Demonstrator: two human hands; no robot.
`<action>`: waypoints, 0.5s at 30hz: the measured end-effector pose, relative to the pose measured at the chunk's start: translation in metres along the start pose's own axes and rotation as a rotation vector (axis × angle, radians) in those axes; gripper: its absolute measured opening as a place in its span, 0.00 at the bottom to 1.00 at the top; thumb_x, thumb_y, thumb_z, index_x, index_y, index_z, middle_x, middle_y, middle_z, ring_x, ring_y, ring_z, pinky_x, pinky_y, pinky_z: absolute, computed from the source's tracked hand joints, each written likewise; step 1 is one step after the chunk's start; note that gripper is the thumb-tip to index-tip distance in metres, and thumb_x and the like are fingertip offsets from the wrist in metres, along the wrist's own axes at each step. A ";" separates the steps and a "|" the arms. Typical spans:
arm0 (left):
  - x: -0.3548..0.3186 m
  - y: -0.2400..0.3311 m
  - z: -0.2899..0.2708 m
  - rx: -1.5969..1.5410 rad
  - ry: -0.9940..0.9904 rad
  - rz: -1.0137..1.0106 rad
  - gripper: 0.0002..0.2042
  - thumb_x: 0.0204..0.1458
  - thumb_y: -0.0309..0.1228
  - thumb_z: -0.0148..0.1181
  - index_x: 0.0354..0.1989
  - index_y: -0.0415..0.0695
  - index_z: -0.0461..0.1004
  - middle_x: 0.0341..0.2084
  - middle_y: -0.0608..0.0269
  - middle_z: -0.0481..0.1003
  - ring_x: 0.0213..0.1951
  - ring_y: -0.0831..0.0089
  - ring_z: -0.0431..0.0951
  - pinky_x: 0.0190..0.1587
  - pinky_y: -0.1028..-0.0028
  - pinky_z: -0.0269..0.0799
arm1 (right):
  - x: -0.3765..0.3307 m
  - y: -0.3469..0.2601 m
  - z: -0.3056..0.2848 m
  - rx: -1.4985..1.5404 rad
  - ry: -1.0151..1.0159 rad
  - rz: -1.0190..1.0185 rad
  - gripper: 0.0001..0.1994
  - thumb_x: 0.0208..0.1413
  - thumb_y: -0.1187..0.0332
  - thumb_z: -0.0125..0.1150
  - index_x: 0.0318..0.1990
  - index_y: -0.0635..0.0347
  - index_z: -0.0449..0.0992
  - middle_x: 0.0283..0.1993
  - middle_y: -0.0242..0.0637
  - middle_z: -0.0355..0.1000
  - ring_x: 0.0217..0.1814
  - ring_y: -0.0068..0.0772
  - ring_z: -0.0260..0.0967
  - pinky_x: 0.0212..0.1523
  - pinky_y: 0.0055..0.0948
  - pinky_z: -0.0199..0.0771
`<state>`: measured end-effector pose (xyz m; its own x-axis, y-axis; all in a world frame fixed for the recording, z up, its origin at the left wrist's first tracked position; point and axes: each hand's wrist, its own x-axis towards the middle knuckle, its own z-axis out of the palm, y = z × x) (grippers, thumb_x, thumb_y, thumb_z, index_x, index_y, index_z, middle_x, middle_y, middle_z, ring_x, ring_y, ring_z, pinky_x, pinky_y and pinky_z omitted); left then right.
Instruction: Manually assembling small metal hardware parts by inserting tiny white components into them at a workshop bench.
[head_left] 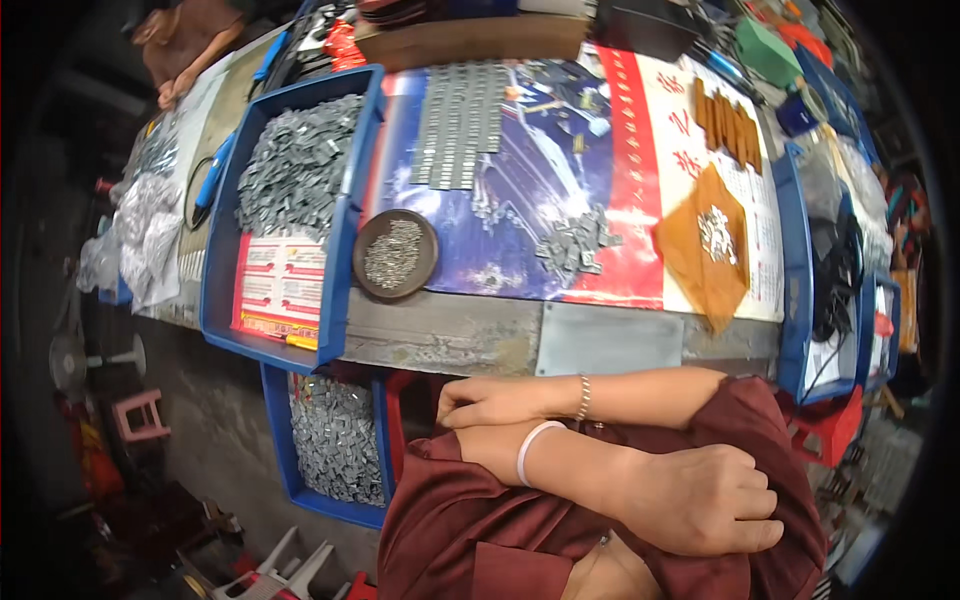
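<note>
My arms are crossed in front of my body. My left hand [703, 500], with a white bangle on its wrist, lies on the right with its fingers curled in and nothing visible in them. On the left, my right hand [490, 402] rests near my left elbow, fingers curled, a chain bracelet on its wrist. Beyond them on the bench are a flat grey plate [610, 340], a loose heap of small grey metal pieces [578, 243] and tight rows of similar pieces [460, 125]. A round brown bowl [428, 272] holds small silvery parts. Neither hand touches these.
A blue tray [212, 290] of grey pieces stands left, above a lower blue bin [278, 440] of more pieces. A brown diamond-shaped sheet [690, 240] carries small pale parts. Brown strips [728, 125] lie behind it. Another person [195, 45] sits far left.
</note>
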<state>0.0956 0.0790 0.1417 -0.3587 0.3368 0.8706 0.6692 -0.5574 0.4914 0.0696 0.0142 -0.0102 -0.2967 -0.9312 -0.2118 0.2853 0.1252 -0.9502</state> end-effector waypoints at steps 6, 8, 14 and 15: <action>-0.006 -0.008 0.000 0.028 -0.009 -0.062 0.09 0.47 0.28 0.54 0.35 0.36 0.70 0.18 0.65 0.61 0.20 0.71 0.65 0.20 0.71 0.56 | -0.028 -0.014 -0.010 -0.130 -0.050 0.069 0.19 0.57 0.54 0.51 0.35 0.65 0.71 0.34 0.44 0.72 0.37 0.36 0.68 0.40 0.37 0.67; -0.004 -0.009 0.004 0.053 -0.022 -0.089 0.09 0.48 0.28 0.54 0.36 0.37 0.70 0.18 0.66 0.61 0.21 0.71 0.65 0.21 0.71 0.56 | -0.039 -0.017 -0.018 -0.151 -0.060 0.077 0.17 0.58 0.55 0.53 0.33 0.64 0.70 0.31 0.41 0.71 0.36 0.32 0.67 0.38 0.35 0.67; 0.000 -0.021 0.015 0.057 -0.076 -0.122 0.09 0.48 0.28 0.54 0.36 0.37 0.69 0.18 0.66 0.60 0.21 0.71 0.65 0.22 0.72 0.57 | -0.056 -0.016 -0.027 0.081 0.024 -0.008 0.15 0.58 0.58 0.56 0.35 0.64 0.69 0.30 0.32 0.68 0.33 0.23 0.63 0.33 0.28 0.65; 0.000 -0.019 0.012 0.045 -0.086 -0.129 0.09 0.48 0.28 0.54 0.36 0.37 0.69 0.18 0.66 0.60 0.21 0.71 0.65 0.22 0.72 0.57 | -0.062 -0.017 -0.031 0.105 -0.052 0.000 0.14 0.60 0.59 0.56 0.36 0.63 0.69 0.30 0.30 0.67 0.33 0.20 0.63 0.32 0.25 0.65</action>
<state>0.0905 0.0984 0.1316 -0.3876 0.4683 0.7940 0.6504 -0.4715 0.5955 0.0547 0.0809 0.0117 -0.2498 -0.9481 -0.1968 0.3804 0.0908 -0.9204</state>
